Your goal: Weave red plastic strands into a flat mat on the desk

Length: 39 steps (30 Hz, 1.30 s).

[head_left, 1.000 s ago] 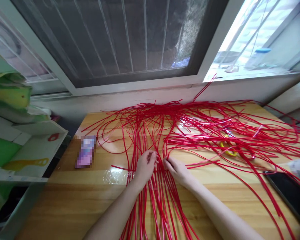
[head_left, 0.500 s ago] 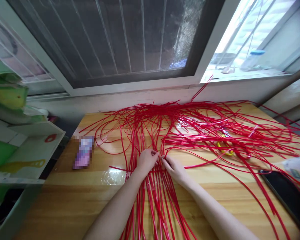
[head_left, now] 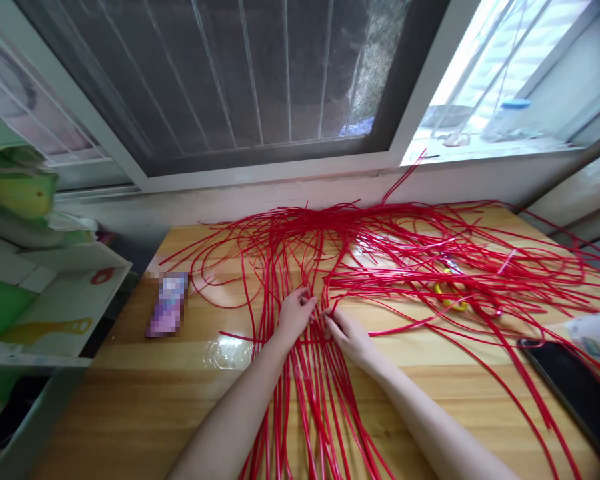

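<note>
Many long, thin red plastic strands (head_left: pixel 305 400) run lengthwise down the middle of the wooden table, and a short crosswise strand passes among them near my hands. My left hand (head_left: pixel 297 312) is over the strands with its fingers bent and pinched together at a red strand. Just to its right, my right hand (head_left: pixel 343 330) has thumb and fingertips closed on a red strand whose end pokes up above the fingers. The two hands are a small gap apart. Clear tape (head_left: pixel 230 351) lies flat to the left of the bundle.
A tangled heap of red strands (head_left: pixel 320 223) spreads along the wall under the window. Yellow-handled scissors (head_left: pixel 450 297) lie partly beneath strands on the right. A black phone (head_left: pixel 570 393) rests at the right edge, and a pixelated packet (head_left: pixel 167 307) at the left.
My left hand has shifted slightly up and its fingers have moved over the strands. My right hand stays almost in place, still pinching.
</note>
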{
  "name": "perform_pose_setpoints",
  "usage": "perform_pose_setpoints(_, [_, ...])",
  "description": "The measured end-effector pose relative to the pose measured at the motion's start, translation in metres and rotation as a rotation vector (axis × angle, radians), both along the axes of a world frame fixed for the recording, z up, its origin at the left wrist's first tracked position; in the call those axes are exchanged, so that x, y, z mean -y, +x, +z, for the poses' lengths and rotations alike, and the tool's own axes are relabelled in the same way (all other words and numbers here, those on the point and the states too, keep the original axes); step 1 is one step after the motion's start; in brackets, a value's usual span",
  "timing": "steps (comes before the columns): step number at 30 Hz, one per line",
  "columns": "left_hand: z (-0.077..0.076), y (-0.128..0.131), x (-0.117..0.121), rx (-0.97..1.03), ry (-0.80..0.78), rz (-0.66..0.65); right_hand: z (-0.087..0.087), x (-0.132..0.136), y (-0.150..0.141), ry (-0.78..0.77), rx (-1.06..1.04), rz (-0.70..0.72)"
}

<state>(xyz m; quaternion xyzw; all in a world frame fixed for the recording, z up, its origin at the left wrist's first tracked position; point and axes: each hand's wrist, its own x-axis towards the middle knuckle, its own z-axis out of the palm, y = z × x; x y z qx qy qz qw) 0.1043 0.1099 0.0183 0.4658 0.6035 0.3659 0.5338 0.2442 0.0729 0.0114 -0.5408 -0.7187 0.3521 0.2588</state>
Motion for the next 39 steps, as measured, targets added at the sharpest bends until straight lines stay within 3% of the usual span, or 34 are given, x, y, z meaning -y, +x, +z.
perform_pose_setpoints(6, [-0.001, 0.002, -0.007, 0.072, -0.006, 0.072, -0.001, 0.0, 0.0, 0.02, 0.038, 0.017])
perform_pose_setpoints(16, [0.009, 0.002, -0.023, 0.452, -0.141, 0.091, -0.001, 0.001, -0.001, 0.03, 0.054, 0.024])
perform_pose_setpoints(24, [0.008, -0.012, -0.018, 0.545, -0.166, -0.09, -0.006, -0.002, 0.0, 0.013, 0.024, -0.014])
perform_pose_setpoints(27, [0.008, -0.015, 0.001, 0.441, -0.118, -0.186, -0.009, -0.005, 0.001, -0.03, -0.018, -0.028])
perform_pose_setpoints(32, [0.012, -0.021, 0.036, -0.113, 0.34, -0.345, -0.008, -0.008, 0.0, -0.041, -0.019, -0.024])
perform_pose_setpoints(36, [0.017, -0.02, 0.043, -0.324, 0.562, -0.334, -0.008, -0.008, 0.0, 0.02, 0.009, 0.003])
perform_pose_setpoints(39, [0.015, -0.016, 0.039, -0.373, 0.541, -0.248, -0.009, -0.008, 0.002, 0.016, -0.044, 0.049])
